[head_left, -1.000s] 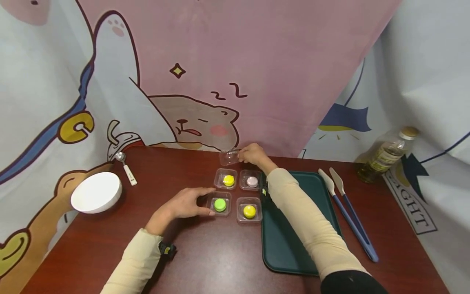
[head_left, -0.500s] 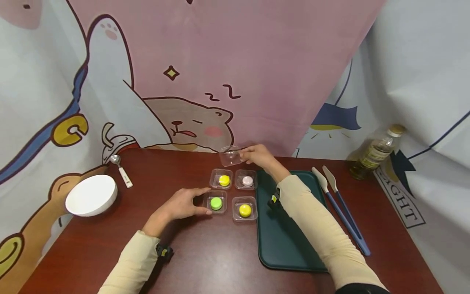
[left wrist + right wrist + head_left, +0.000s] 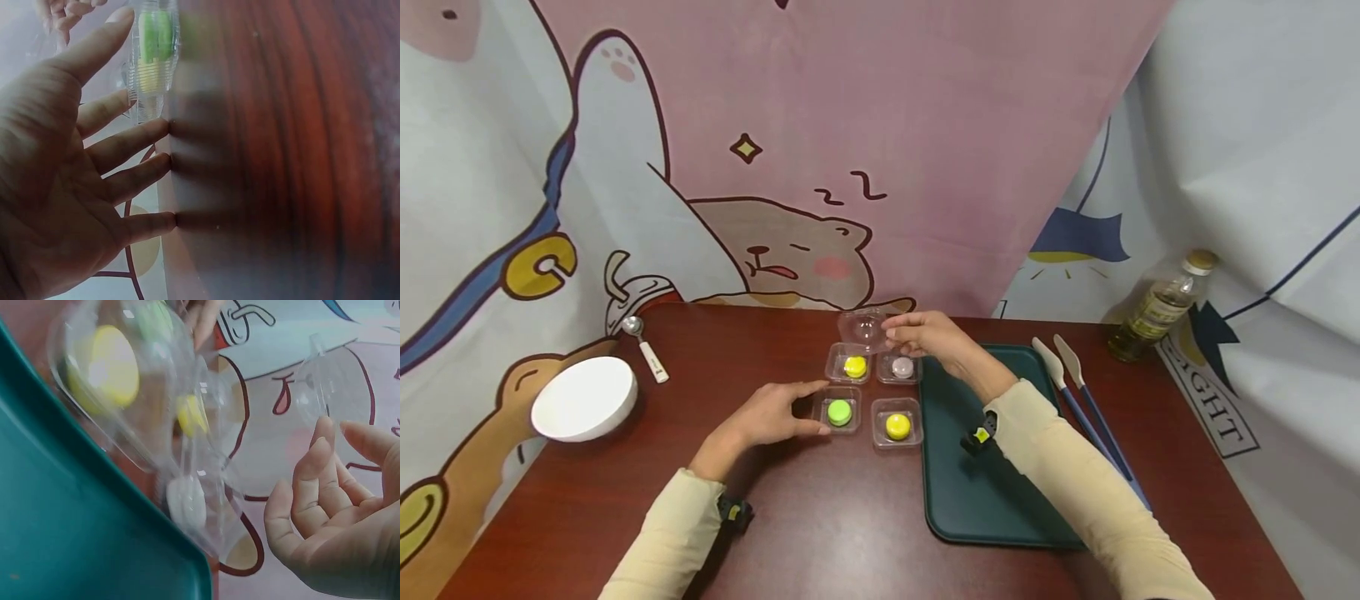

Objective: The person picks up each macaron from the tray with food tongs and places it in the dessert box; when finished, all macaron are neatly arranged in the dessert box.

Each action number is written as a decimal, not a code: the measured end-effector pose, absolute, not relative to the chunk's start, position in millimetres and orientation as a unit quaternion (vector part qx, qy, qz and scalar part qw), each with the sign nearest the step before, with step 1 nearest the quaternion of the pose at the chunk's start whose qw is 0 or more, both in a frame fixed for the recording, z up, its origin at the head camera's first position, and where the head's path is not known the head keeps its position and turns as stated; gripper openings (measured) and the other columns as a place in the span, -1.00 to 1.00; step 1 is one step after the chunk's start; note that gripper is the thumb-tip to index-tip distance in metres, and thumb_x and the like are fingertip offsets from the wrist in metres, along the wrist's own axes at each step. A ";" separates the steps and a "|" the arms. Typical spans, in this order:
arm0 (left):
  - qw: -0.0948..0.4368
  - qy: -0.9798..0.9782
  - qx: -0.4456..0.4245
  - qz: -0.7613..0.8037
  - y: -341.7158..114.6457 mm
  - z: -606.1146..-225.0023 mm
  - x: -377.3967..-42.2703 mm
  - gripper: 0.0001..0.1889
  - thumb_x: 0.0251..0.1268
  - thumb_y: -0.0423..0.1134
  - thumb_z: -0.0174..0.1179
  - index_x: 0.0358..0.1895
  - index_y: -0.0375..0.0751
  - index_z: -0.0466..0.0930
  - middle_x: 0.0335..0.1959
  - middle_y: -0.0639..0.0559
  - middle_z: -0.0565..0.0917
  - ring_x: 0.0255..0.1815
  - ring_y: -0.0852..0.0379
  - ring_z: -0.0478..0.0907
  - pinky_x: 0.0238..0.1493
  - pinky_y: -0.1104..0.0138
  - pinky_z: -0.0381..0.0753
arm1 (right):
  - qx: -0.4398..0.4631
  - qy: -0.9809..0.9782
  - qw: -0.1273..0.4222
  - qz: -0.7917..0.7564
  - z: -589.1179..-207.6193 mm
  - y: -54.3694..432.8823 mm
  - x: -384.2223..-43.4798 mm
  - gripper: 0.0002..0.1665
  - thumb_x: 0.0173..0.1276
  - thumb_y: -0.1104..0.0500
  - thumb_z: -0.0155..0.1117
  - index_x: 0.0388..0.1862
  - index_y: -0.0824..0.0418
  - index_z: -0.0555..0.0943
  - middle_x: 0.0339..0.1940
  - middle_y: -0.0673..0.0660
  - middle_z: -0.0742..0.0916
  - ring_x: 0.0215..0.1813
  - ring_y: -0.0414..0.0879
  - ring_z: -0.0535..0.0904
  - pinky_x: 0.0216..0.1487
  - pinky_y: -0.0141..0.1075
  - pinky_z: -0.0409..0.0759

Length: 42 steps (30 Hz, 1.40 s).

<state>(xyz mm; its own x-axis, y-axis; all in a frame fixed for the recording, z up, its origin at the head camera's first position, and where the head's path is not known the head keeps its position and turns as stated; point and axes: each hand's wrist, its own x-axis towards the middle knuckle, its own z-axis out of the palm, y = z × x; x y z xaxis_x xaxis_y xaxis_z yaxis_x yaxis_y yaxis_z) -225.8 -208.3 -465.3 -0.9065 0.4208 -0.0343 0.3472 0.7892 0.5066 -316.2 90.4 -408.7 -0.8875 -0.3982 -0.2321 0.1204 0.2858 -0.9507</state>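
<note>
In the head view my right hand [image 3: 932, 337] pinches a clear plastic lid [image 3: 857, 332] by its right edge, raised over the back boxes. The right wrist view shows the lid [image 3: 312, 394] between thumb and fingertips. My left hand [image 3: 767, 414] lies on the table with fingers spread. Its thumb and index finger touch the left corners of a clear box holding a green macaron [image 3: 839, 412]. Beside it stands an uncovered box with a yellow macaron [image 3: 898, 427]. Behind are boxes with a yellow macaron [image 3: 854, 367] and a pale pink macaron [image 3: 902, 367].
A dark green tray [image 3: 992, 508] lies right of the boxes. Blue-handled tongs [image 3: 1093, 417] rest past it, with an oil bottle [image 3: 1161, 308] at the back right. At left are a white bowl [image 3: 583, 400] and a small scoop [image 3: 646, 350]. A printed curtain [image 3: 955, 167] hangs behind.
My right hand has lifted the lid from the back of the table and brought it nearer, over the back boxes. My left hand has stayed by the green macaron's box.
</note>
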 end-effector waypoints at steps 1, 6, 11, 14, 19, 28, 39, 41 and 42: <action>0.074 0.943 0.203 0.254 -208.2 -464.9 -225.6 -0.16 0.08 0.25 0.46 0.44 0.01 0.48 0.35 -0.07 0.60 0.35 -0.05 0.56 0.33 0.00 0.56 | -0.091 0.769 0.221 -0.593 -409.3 90.4 -313.0 -0.67 0.44 0.10 0.32 0.14 0.14 0.70 -0.17 0.07 0.82 -0.07 0.18 0.62 0.23 0.13 0.58; 0.078 0.943 0.200 0.256 -207.6 -464.2 -224.5 -0.16 0.09 0.23 0.46 0.45 0.00 0.47 0.34 -0.09 0.61 0.36 -0.08 0.55 0.34 -0.02 0.54 | -0.094 0.761 0.229 -0.600 -414.8 89.6 -299.5 -0.64 0.42 0.12 0.35 0.16 0.16 0.68 -0.18 0.05 0.80 -0.18 0.08 0.62 0.15 0.08 0.63; 0.074 0.943 0.200 0.254 -206.5 -463.5 -224.3 -0.17 0.10 0.22 0.46 0.45 0.00 0.46 0.31 -0.11 0.62 0.34 -0.10 0.56 0.34 -0.04 0.53 | -0.098 0.756 0.235 -0.604 -417.8 90.0 -287.3 -0.54 0.38 0.14 0.38 0.23 0.21 0.64 -0.24 0.09 0.74 -0.26 -0.01 0.58 -0.02 -0.06 0.65; 0.074 0.944 0.200 0.251 -207.2 -462.9 -223.9 -0.16 0.10 0.22 0.46 0.46 0.01 0.45 0.32 -0.12 0.62 0.35 -0.11 0.55 0.35 -0.04 0.52 | -0.097 0.752 0.236 -0.607 -418.0 90.0 -282.0 -0.53 0.37 0.15 0.37 0.24 0.21 0.63 -0.20 0.18 0.72 -0.28 -0.07 0.57 -0.04 -0.10 0.64; 0.074 0.942 0.198 0.259 -208.2 -462.5 -223.4 -0.13 0.10 0.23 0.46 0.48 0.02 0.41 0.34 -0.14 0.60 0.37 -0.12 0.53 0.37 -0.05 0.51 | -0.091 0.749 0.232 -0.614 -419.7 89.5 -279.5 -0.46 0.35 0.18 0.35 0.28 0.29 0.58 -0.18 0.22 0.73 -0.28 -0.08 0.60 0.04 -0.03 0.67; 0.038 0.944 0.190 0.267 -212.9 -462.9 -220.8 -0.23 0.21 0.21 0.38 0.47 0.02 0.44 0.37 -0.08 0.58 0.39 -0.10 0.52 0.35 -0.04 0.52 | -0.093 0.740 0.197 -0.636 -423.5 87.6 -275.6 -0.62 0.34 0.25 0.34 0.12 0.29 0.60 -0.29 0.06 0.74 -0.29 -0.05 0.69 0.06 0.00 0.72; -0.059 0.934 0.110 0.335 -196.0 -443.5 -220.6 -0.47 0.42 0.14 0.22 0.32 -0.04 0.60 0.16 -0.02 0.74 -0.10 -0.03 0.73 -0.05 0.04 0.68 | -0.111 0.785 0.080 -0.604 -422.6 74.2 -270.1 -0.82 0.32 0.33 0.36 -0.13 0.30 0.57 -0.35 0.16 0.77 -0.23 0.16 0.78 -0.15 -0.05 0.77; -0.059 0.925 0.089 0.365 -189.6 -439.1 -221.0 -0.47 0.44 0.16 0.19 0.30 -0.06 0.62 0.13 -0.04 0.75 -0.16 -0.02 0.72 -0.09 0.06 0.68 | -0.122 0.822 0.030 -0.555 -421.7 71.4 -269.0 -0.84 0.31 0.29 0.40 -0.20 0.23 0.59 -0.33 0.14 0.78 -0.21 0.14 0.80 -0.29 -0.20 0.73; -0.057 0.920 0.080 0.379 -186.2 -436.8 -221.2 -0.46 0.45 0.18 0.17 0.30 -0.07 0.62 0.13 -0.07 0.75 -0.10 -0.04 0.74 -0.06 0.05 0.69 | -0.128 0.840 0.004 -0.528 -421.6 70.2 -268.5 -0.85 0.30 0.27 0.42 -0.22 0.19 0.60 -0.31 0.13 0.79 -0.20 0.11 0.81 -0.33 -0.27 0.70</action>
